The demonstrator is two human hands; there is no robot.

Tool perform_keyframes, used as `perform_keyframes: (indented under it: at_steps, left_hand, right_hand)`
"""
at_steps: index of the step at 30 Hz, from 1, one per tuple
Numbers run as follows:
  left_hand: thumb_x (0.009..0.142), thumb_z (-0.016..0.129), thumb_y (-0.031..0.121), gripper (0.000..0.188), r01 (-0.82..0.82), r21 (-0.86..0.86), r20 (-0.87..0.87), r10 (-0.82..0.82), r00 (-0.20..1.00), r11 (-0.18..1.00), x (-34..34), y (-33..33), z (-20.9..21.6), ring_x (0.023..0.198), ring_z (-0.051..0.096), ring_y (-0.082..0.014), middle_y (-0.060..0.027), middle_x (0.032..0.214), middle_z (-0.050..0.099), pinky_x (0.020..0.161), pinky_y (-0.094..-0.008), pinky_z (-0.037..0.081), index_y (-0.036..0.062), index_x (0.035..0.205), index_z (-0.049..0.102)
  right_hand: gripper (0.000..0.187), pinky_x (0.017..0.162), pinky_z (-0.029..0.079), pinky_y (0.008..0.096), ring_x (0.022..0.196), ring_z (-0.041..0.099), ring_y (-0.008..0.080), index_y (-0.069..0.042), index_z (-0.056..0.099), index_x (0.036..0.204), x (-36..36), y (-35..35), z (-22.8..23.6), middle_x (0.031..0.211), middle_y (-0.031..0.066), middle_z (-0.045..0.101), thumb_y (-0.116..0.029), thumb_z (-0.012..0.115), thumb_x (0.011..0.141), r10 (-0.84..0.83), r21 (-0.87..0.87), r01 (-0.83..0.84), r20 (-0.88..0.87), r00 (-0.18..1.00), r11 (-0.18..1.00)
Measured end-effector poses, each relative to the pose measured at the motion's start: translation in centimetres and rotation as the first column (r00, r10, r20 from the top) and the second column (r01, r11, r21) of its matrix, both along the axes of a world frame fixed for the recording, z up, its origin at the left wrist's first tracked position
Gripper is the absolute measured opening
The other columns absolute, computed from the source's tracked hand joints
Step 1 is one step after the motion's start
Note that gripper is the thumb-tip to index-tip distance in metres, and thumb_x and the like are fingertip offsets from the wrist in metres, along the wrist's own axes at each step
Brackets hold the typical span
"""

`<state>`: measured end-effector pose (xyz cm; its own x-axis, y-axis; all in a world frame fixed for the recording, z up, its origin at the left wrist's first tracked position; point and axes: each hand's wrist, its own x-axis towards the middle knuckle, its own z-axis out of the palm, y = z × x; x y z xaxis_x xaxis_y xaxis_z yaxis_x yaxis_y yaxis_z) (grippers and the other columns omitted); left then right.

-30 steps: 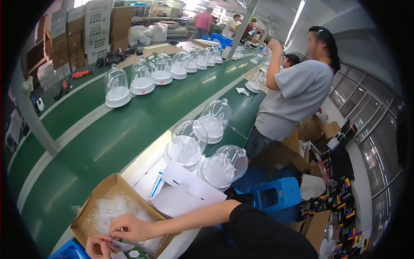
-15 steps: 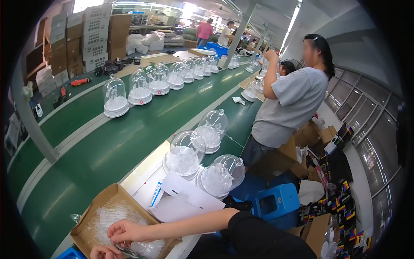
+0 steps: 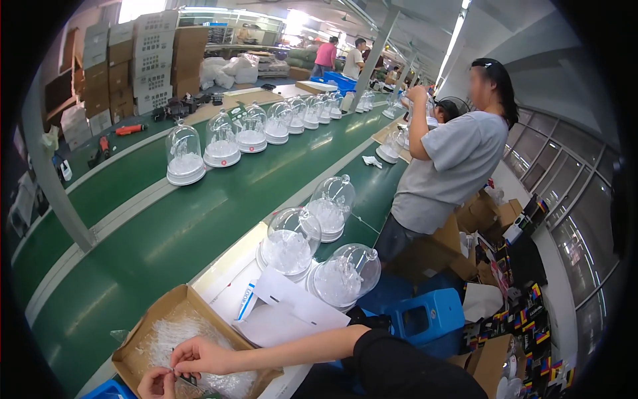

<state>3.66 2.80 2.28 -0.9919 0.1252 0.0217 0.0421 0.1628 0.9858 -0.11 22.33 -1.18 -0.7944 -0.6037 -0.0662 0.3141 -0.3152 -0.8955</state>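
Note:
At the bottom left, my right hand point(image 3: 201, 356) reaches across above a shallow cardboard box point(image 3: 141, 327). Its fingertips are pinched together, with a small dark sliver showing beside them. My left hand point(image 3: 157, 383) is close against it, thumb and finger also pinched, partly cut off by the lower edge. What the two hands hold between them is too small to make out. A heap of thin clear plastic pieces point(image 3: 181, 332) fills the box beneath the hands. Beyond the box lie white paper sheets point(image 3: 292, 304) and a blue-and-white packet point(image 3: 246, 300).
Three clear dome jars point(image 3: 290, 243) on white bases stand just past the papers. Several more domes point(image 3: 185, 156) line the green conveyor belt point(image 3: 166, 233). A blue plastic stool point(image 3: 428, 316) is at right. A co-worker in a grey shirt point(image 3: 452, 159) stands farther along, arms raised.
My left hand has come up to meet my right, their fingertips now close together. The view has shifted slightly, with the domes and papers appearing a little lower and farther right.

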Motion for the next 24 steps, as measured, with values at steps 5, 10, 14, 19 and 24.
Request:
perform_keyframes:
  at_steps: [5, 10, 14, 19, 24]
  left_hand:
    - [0.088, 0.064, -0.002, 0.007, 0.012, -0.195, -0.133, -0.038, 0.990, 0.981, 0.6, 0.4, 2.3, 0.082, 0.059, -0.0149, -0.0085, 0.091, 0.064, 0.075, -0.0261, 0.049, -0.0034, 0.095, 0.063]
    - [0.085, 0.065, -0.005, 0.009, 0.014, -0.279, -0.279, -0.095, 0.955, 0.960, 0.2, 1.1, 2.2, 0.081, 0.060, -0.0191, -0.0113, 0.089, 0.063, 0.074, -0.0277, 0.049, -0.0034, 0.093, 0.063]
    - [0.083, 0.065, -0.008, 0.011, 0.045, -0.296, -0.360, -0.155, 0.920, 0.954, 0.4, 1.1, 2.2, 0.080, 0.061, -0.0225, -0.0123, 0.088, 0.062, 0.076, -0.0299, 0.049, -0.0028, 0.092, 0.062]
    - [0.082, 0.065, -0.008, 0.012, 0.054, -0.298, -0.372, -0.167, 0.913, 0.953, 0.5, 1.1, 2.6, 0.079, 0.060, -0.0229, -0.0122, 0.086, 0.062, 0.074, -0.0308, 0.049, -0.0025, 0.092, 0.062]
    - [0.082, 0.065, -0.008, 0.012, 0.027, -0.288, -0.395, -0.145, 0.907, 0.957, 0.2, 1.0, 2.5, 0.078, 0.059, -0.0226, -0.0123, 0.086, 0.062, 0.073, -0.0307, 0.048, -0.0023, 0.092, 0.062]
  right_hand:
    - [0.008, 0.060, 0.043, 0.0212, 0.072, 0.054, 0.0063, -0.001, 0.059, 0.095, 1.5, -1.0, 0.6, 0.085, 0.0005, 0.060, -0.005, 0.061, 0.088, -0.134, 0.006, 0.142, -0.289, 0.948, 0.990]
    - [0.004, 0.063, 0.042, 0.0254, 0.078, 0.053, 0.0135, -0.001, 0.055, 0.091, 1.9, 0.1, 1.4, 0.087, 0.0050, 0.054, -0.002, 0.058, 0.088, -0.203, 0.077, 0.309, -0.602, 0.772, 0.948]
    - [0.004, 0.065, 0.042, 0.0256, 0.080, 0.054, 0.0151, -0.001, 0.055, 0.092, 1.8, 0.0, 1.7, 0.087, 0.0057, 0.055, -0.002, 0.058, 0.089, -0.237, 0.044, 0.344, -0.642, 0.729, 0.938]
    - [0.007, 0.062, 0.043, 0.0258, 0.075, 0.055, 0.0143, -0.001, 0.056, 0.094, 1.9, 0.1, 1.8, 0.088, 0.0060, 0.057, -0.004, 0.060, 0.088, -0.181, 0.108, 0.279, -0.531, 0.828, 0.954]
    - [0.007, 0.063, 0.046, 0.0252, 0.079, 0.057, 0.0132, -0.002, 0.060, 0.096, 1.5, 0.1, 0.7, 0.094, 0.0049, 0.060, -0.006, 0.061, 0.090, -0.156, 0.155, 0.288, -0.560, 0.814, 0.945]
